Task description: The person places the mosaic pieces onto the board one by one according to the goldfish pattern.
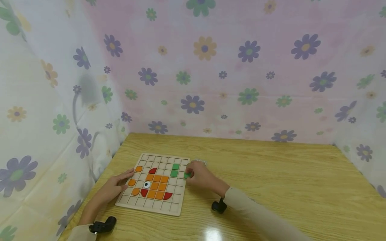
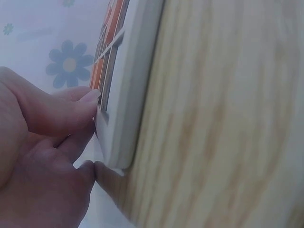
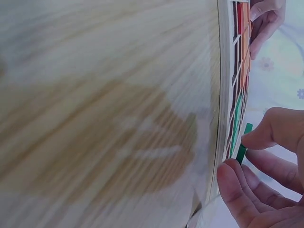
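A wooden grid board (image 1: 163,210) lies at the table's left side. My right hand (image 1: 199,174) pinches a green square tile (image 3: 243,151) between thumb and fingers, over the board's right edge in the head view. My left hand (image 1: 112,189) rests at the board's left edge, fingers nearly straight, thumb touching the board near an orange round piece (image 1: 131,182). Orange square tiles (image 1: 154,186) form a block on the grid, with red quarter-round pieces (image 1: 167,196) and a white eye piece (image 1: 146,184) around it. Two green square tiles (image 1: 174,173) lie toward the upper right of the grid.
A small pale patterned item (image 1: 201,162) lies behind my right hand, partly hidden. The wooden table (image 1: 271,174) extends to the right. Flower-print cloth (image 1: 223,67) hangs behind and at both sides. A black wrist device (image 1: 219,206) sits on my right wrist.
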Tool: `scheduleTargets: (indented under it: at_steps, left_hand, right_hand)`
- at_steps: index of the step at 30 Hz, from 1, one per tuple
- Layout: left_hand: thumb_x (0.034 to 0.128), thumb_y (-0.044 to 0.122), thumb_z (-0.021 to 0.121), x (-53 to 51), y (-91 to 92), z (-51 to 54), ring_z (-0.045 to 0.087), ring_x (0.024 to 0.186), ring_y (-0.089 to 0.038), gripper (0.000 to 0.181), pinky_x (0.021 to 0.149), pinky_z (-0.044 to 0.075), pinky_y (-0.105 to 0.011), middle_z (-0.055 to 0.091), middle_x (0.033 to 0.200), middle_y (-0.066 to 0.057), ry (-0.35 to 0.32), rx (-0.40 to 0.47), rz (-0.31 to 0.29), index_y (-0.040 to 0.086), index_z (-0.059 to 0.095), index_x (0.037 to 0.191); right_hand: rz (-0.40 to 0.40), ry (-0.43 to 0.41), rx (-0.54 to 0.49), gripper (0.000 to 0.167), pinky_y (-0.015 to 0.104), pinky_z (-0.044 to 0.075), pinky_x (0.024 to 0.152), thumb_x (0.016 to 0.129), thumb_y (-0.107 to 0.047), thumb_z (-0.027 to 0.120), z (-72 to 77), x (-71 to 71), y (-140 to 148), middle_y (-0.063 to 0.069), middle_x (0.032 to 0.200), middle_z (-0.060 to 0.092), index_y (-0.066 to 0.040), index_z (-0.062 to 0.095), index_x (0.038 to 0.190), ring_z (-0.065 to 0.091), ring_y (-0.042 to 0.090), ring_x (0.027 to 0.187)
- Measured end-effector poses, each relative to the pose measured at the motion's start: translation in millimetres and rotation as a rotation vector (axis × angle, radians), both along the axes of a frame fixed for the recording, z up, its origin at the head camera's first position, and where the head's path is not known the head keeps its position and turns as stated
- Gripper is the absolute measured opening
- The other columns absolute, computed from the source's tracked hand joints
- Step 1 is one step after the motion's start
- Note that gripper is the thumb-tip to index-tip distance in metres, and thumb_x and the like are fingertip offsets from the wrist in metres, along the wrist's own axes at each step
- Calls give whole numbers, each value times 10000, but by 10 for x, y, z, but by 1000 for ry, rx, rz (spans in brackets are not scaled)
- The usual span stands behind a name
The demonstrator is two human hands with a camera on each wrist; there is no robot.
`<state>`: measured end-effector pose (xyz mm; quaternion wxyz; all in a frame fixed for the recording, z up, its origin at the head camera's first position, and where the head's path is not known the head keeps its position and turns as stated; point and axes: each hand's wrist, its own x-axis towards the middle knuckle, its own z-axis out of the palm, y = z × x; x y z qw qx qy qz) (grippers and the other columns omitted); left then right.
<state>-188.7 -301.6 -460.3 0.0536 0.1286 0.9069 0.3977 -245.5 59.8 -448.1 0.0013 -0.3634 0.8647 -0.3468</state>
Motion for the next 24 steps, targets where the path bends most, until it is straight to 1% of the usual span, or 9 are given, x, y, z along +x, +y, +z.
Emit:
scheduleTargets:
  at_steps: [4,7,9,11,13,16,18,21,24]
  left_hand:
    - [873,-40,560,2,-6,18,238,1368,-400,518,1028,241,-567,338,1484,-175,5,2,-8,-25,462,1381]
    - [872,-39,560,4,-7,16,237,1371,-397,518,1038,247,-535,338,1484,-173,-1,7,-7,-23,463,1381]
    - [873,-34,562,3,-7,6,242,1377,-372,518,1062,265,-436,344,1486,-153,-3,4,1,-9,469,1382]
    - [875,-34,560,7,-11,6,243,1378,-368,515,1059,269,-288,344,1486,-155,-3,12,-1,-13,467,1381]
    - [877,-28,564,8,-18,7,247,1376,-364,513,1032,256,-209,346,1485,-152,2,8,0,-12,469,1381]
    - [877,-24,565,14,-23,20,244,1369,-387,510,1046,285,-250,345,1480,-171,9,10,-9,-27,466,1377]
    - [876,-19,571,18,-23,22,248,1367,-383,508,1054,293,-303,349,1478,-163,8,8,-6,-25,471,1374]
    - [877,-7,576,15,-26,8,250,1373,-368,511,1052,280,-287,355,1480,-143,11,-10,-5,-7,475,1378]
    - [878,-13,574,1,-35,-20,260,1375,-349,517,1055,280,-316,357,1483,-129,25,-26,-8,7,473,1384]
  right_hand:
    - [-8,-2,9,131,236,444,639,739,14,633,-19,-29,-120,25,805,575,-42,688,843,487,85,660]
    - [-23,6,50,142,226,422,605,745,21,621,-19,-34,-188,25,814,577,-41,695,851,463,88,664]
    - [-45,11,86,140,222,388,577,755,17,618,-2,-30,-221,20,823,578,-45,700,851,444,99,667]
    - [-60,17,119,121,219,356,532,769,11,618,10,-23,-246,18,824,573,-46,699,839,437,104,658]
    - [-71,24,136,107,211,346,517,791,6,622,25,-14,-259,24,832,575,-43,704,839,454,103,664]
    - [-64,51,145,125,222,386,542,808,18,615,20,-5,-250,37,846,595,-29,720,855,511,117,694]
    - [-45,79,138,141,265,451,640,816,28,608,5,9,-222,51,865,612,-18,725,879,557,146,760]
    - [-15,84,121,156,353,464,784,834,32,582,-23,44,-140,56,895,604,-13,715,902,567,189,847]
    - [4,59,103,140,349,475,795,862,16,573,-22,91,-11,55,920,576,-10,695,925,561,198,868]
